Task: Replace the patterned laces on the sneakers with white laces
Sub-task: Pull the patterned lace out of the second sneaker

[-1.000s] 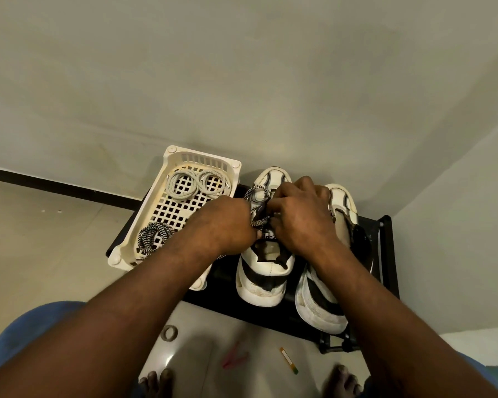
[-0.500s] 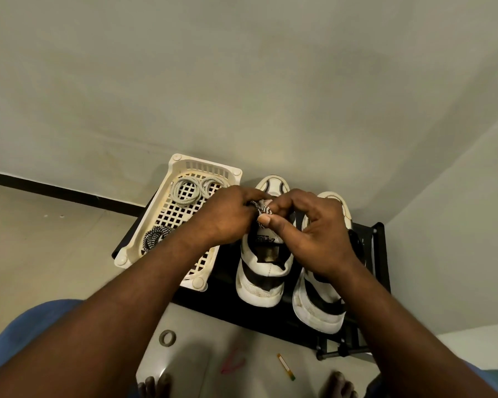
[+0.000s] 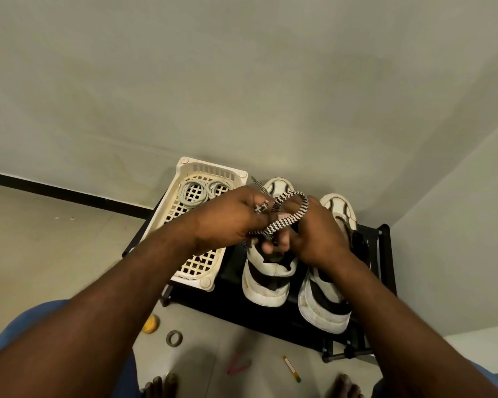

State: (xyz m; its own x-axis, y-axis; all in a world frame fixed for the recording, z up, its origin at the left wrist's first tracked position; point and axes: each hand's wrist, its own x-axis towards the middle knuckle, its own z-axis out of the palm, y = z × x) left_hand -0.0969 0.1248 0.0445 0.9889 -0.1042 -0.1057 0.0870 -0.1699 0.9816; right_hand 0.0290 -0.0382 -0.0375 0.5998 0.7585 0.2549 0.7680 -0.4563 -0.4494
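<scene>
Two white sneakers with black bands stand side by side on a low black rack (image 3: 383, 254): the left sneaker (image 3: 266, 278) and the right sneaker (image 3: 327, 308). A black-and-white patterned lace (image 3: 288, 214) arcs up in a loop between my hands above the left sneaker. My left hand (image 3: 227, 219) grips one part of the lace. My right hand (image 3: 314, 234) pinches the other part, fingers curled. Coiled white laces (image 3: 196, 192) lie at the far end of a cream plastic basket (image 3: 210, 169).
The basket stands on the rack's left part, against the wall. On the floor in front lie a yellow ball (image 3: 150, 324), a tape roll (image 3: 174, 338), a pink clip (image 3: 237, 364) and a small stick (image 3: 291, 368). My bare toes (image 3: 160, 387) show at the bottom edge.
Both hands have lifted from the left sneaker's tongue, and the patterned lace has come up with them into a raised loop. The view has tilted down slightly.
</scene>
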